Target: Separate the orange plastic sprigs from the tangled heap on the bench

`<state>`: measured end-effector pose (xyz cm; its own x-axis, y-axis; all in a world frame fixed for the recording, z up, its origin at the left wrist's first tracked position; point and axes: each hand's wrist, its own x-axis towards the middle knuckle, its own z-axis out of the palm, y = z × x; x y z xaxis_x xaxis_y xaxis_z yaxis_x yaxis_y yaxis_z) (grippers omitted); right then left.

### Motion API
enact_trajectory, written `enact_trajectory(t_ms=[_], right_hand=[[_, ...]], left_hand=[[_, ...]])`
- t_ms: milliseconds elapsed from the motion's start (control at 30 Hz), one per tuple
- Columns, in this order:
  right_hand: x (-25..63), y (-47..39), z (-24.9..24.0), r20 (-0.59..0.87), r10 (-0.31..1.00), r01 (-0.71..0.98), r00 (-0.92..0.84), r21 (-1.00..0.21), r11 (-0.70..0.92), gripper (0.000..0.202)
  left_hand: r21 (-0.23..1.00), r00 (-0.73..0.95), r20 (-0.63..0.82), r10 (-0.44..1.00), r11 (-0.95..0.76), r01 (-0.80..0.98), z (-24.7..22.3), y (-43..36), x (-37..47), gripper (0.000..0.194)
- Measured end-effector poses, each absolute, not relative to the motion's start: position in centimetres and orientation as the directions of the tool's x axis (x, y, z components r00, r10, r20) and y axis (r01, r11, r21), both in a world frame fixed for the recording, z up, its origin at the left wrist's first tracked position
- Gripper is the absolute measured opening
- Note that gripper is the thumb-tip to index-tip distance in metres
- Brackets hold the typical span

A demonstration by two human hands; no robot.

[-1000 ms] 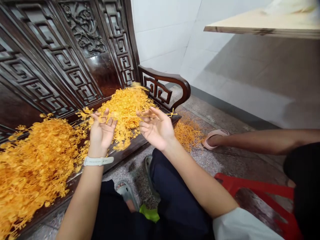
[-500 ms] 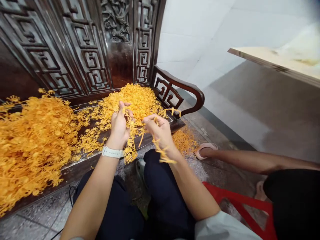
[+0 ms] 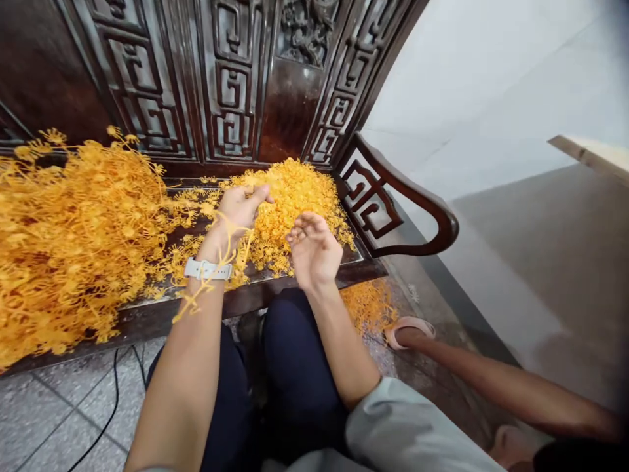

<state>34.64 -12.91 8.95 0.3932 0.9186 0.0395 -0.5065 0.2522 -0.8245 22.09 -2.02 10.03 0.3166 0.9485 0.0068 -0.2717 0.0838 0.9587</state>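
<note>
My left hand (image 3: 240, 208), with a white watch band (image 3: 208, 269) on its wrist, is closed, thumb against fingers, at the front of a heap of small yellow plastic flower-like pieces (image 3: 299, 190). A bare branched yellow plastic stem (image 3: 225, 252) hangs from it across the wrist; the exact grip is hidden. To its right, my right hand (image 3: 317, 252) is turned palm up with loosely curved fingers apart, and nothing shows in it. Both hands are above the front edge of a dark carved wooden bench (image 3: 246, 298).
A larger pile of yellow plastic sprays (image 3: 73, 249) covers the bench's left side. The curved armrest (image 3: 422, 203) bounds the right. Orange-yellow stems (image 3: 371, 305) lie on the floor beside another person's foot (image 3: 407, 333). A black cable (image 3: 115, 393) runs across the tiles. A board edge (image 3: 590, 154) juts in at right.
My right hand has let go of the yellow stems it had and turned palm up. My left hand has turned over, its fingers closing. The view has swung, shifting the bench rightward.
</note>
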Motion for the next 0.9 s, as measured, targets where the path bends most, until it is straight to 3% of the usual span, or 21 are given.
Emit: enact_trajectory(t_ms=[133, 300, 467, 567, 700, 900], right_hand=[[33.8, -11.9, 8.1, -0.105, 0.925, -0.527, 0.364, -0.842, 0.112, 0.033], [32.1, -12.2, 8.1, -0.046, 0.906, -0.456, 0.422, -0.874, 0.168, 0.044], [31.3, -12.0, 8.0, -0.011, 0.901, -0.388, 0.434, -0.905, 0.176, 0.034], [31.0, -12.0, 7.7, -0.012, 0.912, -0.429, 0.411, -0.885, 0.181, 0.030], [30.5, -12.3, 7.9, -0.028, 0.941, -0.454, 0.336, -0.881, 0.136, 0.033], [29.9, -12.0, 7.8, -0.071, 0.984, -0.498, 0.166, -0.867, 0.022, 0.033]], left_hand=[[0.998, 0.467, 0.031, 0.884, -0.003, -0.062, 10.0, -2.5, 21.2, 0.034], [0.999, 0.569, 0.017, 0.822, 0.001, -0.032, 10.1, -2.5, 19.9, 0.023], [1.000, 0.679, -0.016, 0.734, 0.012, 0.010, 10.0, -2.2, 18.4, 0.019], [0.999, 0.632, 0.026, 0.775, 0.005, -0.048, 10.3, -2.3, 17.8, 0.020], [0.988, 0.451, 0.079, 0.889, -0.011, -0.152, 10.3, -2.2, 17.9, 0.034], [0.968, 0.285, 0.241, 0.928, -0.206, -0.146, 9.9, -2.8, 19.8, 0.050]])
